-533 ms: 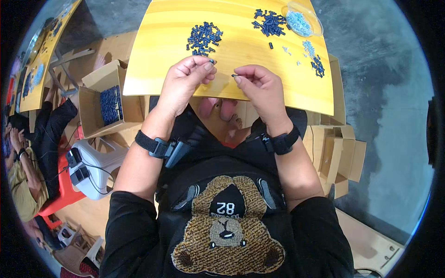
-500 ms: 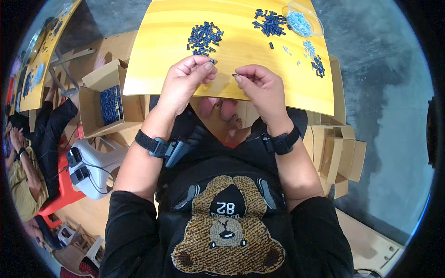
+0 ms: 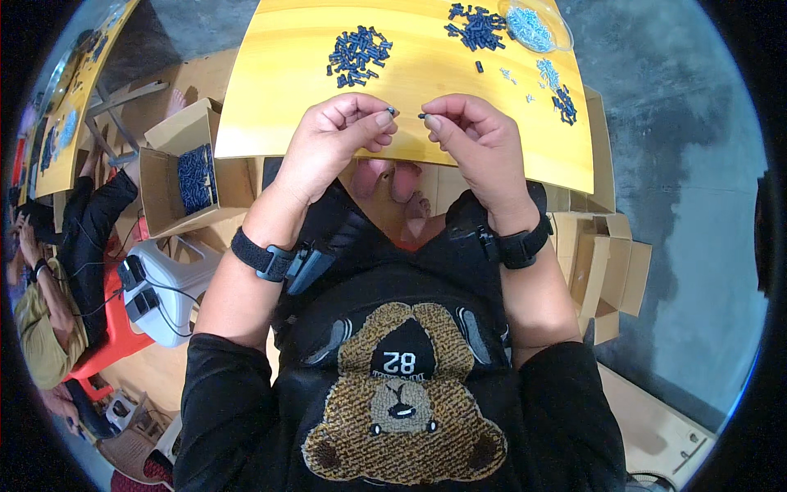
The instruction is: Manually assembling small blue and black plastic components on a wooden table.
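Over the near edge of the yellow table (image 3: pixel 279 123), my left hand (image 3: pixel 344 131) pinches a small dark plastic part (image 3: pixel 391 111) between thumb and fingertips. Facing it a short gap away, my right hand (image 3: pixel 471 131) grips another small black part (image 3: pixel 423 116); its exact kind is too small to make out. Beyond my left hand lies a loose pile of small black parts (image 3: pixel 358 56). A second black pile (image 3: pixel 475 27) sits at the far right, beside a clear round dish (image 3: pixel 566 37) of light-blue small pieces (image 3: pixel 529 29).
Right of my right hand lie a light-blue heap (image 3: pixel 548 72), a small black cluster (image 3: pixel 564 107) and one stray black part (image 3: pixel 479 66). A cardboard box (image 3: pixel 164 176) holding dark parts stands left, near a white stool (image 3: pixel 168 307). Another person (image 3: pixel 49 303) sits at far left.
My hands have drawn nearer to level with each other, the right one shifting up and slightly right, the left one slightly right. Both keep their small parts pinched.
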Tool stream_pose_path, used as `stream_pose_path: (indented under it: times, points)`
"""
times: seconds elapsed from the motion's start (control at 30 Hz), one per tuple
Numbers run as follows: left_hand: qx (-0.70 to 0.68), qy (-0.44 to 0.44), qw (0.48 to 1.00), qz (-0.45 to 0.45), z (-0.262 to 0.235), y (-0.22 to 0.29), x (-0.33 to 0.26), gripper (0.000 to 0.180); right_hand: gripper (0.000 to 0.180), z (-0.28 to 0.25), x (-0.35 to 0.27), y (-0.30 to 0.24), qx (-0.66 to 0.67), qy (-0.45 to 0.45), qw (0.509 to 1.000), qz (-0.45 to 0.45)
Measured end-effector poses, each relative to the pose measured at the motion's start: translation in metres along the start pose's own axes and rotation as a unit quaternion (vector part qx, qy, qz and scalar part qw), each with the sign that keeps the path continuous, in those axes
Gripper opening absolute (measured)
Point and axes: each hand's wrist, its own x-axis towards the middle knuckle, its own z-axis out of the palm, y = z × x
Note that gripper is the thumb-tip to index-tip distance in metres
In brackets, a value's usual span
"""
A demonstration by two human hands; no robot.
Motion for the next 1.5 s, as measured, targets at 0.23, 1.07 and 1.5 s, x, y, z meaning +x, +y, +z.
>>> stream_pose_path:
  times: [0.23, 1.07, 1.5]
  points:
    - [-0.041, -0.020, 0.999, -0.028, 0.010, 0.011, -0.008, 0.014, 0.017, -0.005, -0.006, -0.007, -0.028, -0.024, 0.999, -0.011]
    - [-0.013, -0.025, 0.999, -0.031, 0.013, 0.009, -0.014, 0.015, 0.012, 0.004, -0.010, -0.006, -0.086, -0.034, 0.992, -0.087]
    - [-0.024, -0.033, 0.998, -0.053, 0.012, 0.008, -0.014, 0.016, 0.011, 0.003, -0.009, -0.005, -0.095, -0.026, 0.991, -0.095]
